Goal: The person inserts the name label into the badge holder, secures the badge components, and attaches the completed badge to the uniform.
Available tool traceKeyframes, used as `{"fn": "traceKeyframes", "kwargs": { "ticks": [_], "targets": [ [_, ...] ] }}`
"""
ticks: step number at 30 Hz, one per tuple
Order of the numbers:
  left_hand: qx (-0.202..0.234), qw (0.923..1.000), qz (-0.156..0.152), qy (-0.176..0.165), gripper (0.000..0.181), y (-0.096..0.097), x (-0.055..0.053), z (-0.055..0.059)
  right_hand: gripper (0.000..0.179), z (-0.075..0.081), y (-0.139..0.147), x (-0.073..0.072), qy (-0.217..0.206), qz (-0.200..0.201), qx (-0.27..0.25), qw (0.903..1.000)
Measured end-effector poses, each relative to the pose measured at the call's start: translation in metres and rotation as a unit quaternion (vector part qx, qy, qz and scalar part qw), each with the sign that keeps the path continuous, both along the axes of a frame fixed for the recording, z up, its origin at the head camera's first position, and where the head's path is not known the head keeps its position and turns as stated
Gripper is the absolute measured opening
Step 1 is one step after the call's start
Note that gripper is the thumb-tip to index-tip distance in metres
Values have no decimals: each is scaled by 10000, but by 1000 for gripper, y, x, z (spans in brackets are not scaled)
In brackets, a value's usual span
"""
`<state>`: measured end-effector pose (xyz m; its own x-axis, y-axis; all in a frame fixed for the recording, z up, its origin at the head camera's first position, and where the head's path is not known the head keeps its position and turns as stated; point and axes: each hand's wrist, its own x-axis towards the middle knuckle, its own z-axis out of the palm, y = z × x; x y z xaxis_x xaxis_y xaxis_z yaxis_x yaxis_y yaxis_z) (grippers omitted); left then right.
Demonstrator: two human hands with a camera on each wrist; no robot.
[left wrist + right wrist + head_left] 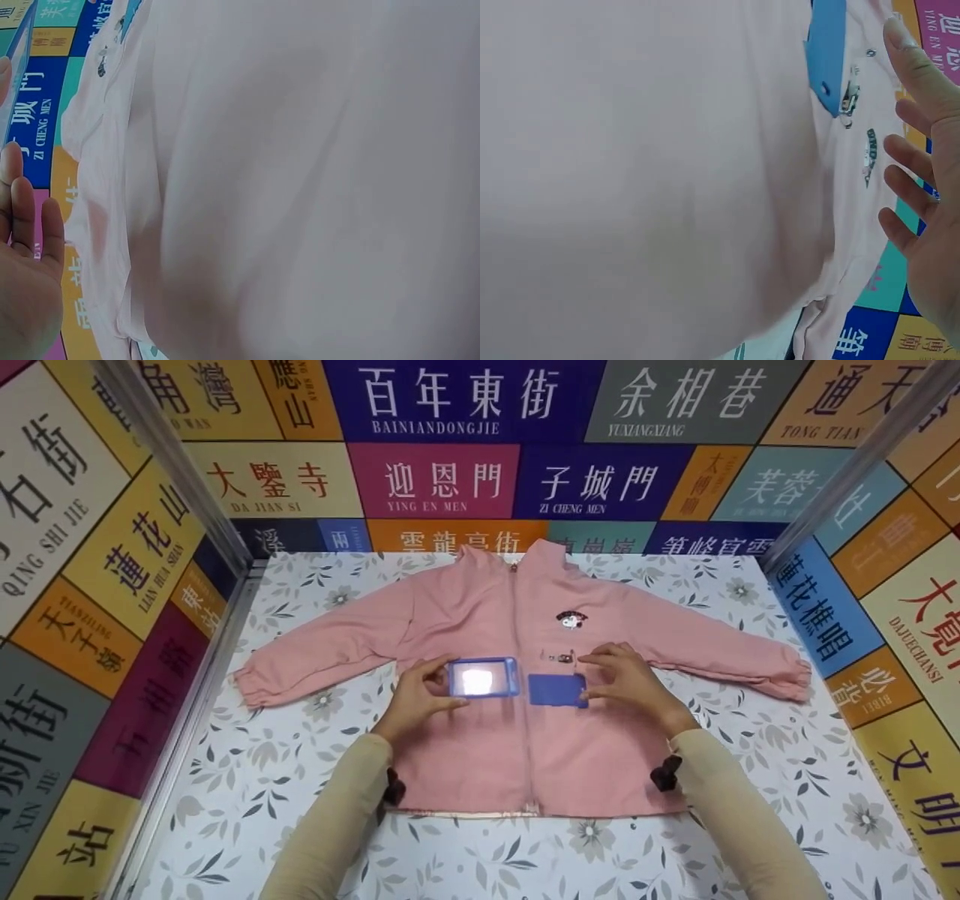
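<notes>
A pink zip-up jacket (465,750) lies spread out, front up, with its sleeves stretched to both sides. Left of the zipper, my left hand (420,694) pinches a clear badge holder (484,678) with a blue frame by its left edge; light glares off its window. A flat blue rectangular piece (555,690) rests on the jacket just right of the zipper. Close beside it is my right hand (626,682), its fingers spread and relaxed around nothing. Between that blue piece and the jacket's dark-and-white emblem (571,619) lies a small metal clip (850,97).
Under the jacket is a white table cover (300,787) with grey flowers and leaves. Colourful panels with Chinese lettering (435,480) stand at the back and along both sides. Metal corner posts (187,457) rise at the back corners.
</notes>
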<state>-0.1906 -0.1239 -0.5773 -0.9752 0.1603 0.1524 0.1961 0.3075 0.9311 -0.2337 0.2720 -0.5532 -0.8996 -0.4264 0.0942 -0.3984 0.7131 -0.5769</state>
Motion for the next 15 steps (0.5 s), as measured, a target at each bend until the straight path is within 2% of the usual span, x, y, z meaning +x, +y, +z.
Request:
{"fn": "traceKeyframes", "kwargs": {
  "ticks": [4,8,15],
  "targets": [
    [14,9999,-113,126,77,2,0,-2,55,5,9,5,-297,-130,-319,9990],
    [-51,9998,-122,170,75,2,0,-3,44,10,29,12,-412,-243,-585,9971],
    [-89,9999,-101,93,75,1,2,-2,42,11,79,25,-688,-699,-416,9943]
  ]
}}
